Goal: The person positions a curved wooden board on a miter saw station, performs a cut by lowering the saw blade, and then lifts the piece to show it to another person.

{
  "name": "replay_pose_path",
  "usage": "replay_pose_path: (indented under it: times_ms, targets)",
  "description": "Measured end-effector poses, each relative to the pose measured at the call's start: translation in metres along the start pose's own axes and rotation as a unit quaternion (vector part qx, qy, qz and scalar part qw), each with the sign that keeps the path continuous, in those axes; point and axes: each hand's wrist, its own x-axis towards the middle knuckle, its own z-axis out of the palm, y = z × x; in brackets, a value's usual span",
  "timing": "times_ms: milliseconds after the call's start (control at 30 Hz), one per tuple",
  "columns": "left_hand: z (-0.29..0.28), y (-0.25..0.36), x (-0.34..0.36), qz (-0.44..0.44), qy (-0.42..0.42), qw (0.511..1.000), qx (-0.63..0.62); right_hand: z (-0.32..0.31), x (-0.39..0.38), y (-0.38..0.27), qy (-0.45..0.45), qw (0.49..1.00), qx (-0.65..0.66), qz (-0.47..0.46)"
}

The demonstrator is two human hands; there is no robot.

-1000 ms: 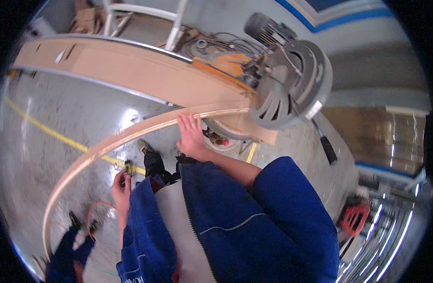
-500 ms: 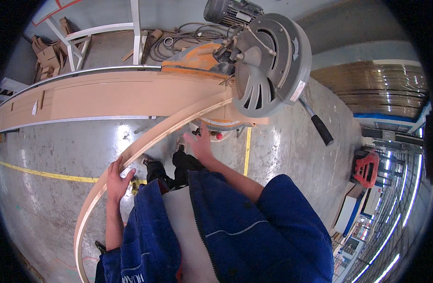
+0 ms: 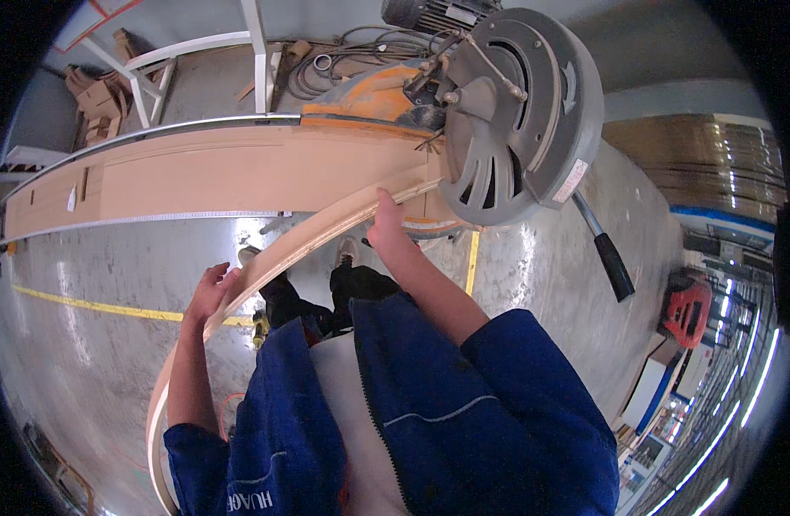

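Observation:
A long curved wooden strip (image 3: 296, 246) arcs from beside my left arm up to the miter saw (image 3: 507, 120), its far end lying on the saw's table by the grey blade guard. My left hand (image 3: 212, 294) is closed on the strip around its middle. Close to the saw, my right hand (image 3: 388, 225) grips the strip's near edge, thumb on top; its other fingers are hidden below. The guard hides the blade and the strip's tip.
A long board-topped bench (image 3: 197, 176) runs left from the saw. The saw's black handle (image 3: 614, 267) juts out on the right. Coiled cables (image 3: 326, 77) and a white frame (image 3: 257, 52) are behind. A red machine (image 3: 687, 311) stands far right.
My right hand has gone from below the saw's table edge up onto the strip and taken hold. My left hand has shifted slightly up along the strip.

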Motion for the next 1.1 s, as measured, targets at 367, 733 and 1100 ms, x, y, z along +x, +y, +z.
replay_pose_path:
  times_ms: [367,733,1100]
  targets:
    - [0.009,-0.018,0.046,-0.028,-0.121,0.988,0.090,0.025,-0.018,-0.008,0.155,0.983,-0.095,0.031]
    - [0.012,-0.026,0.045,0.001,-0.116,0.992,0.040,0.017,-0.001,0.002,0.209,0.958,-0.198,-0.003]
    - [0.014,-0.034,0.051,-0.007,-0.124,0.990,0.072,-0.001,0.015,0.018,0.195,0.956,-0.218,-0.022]
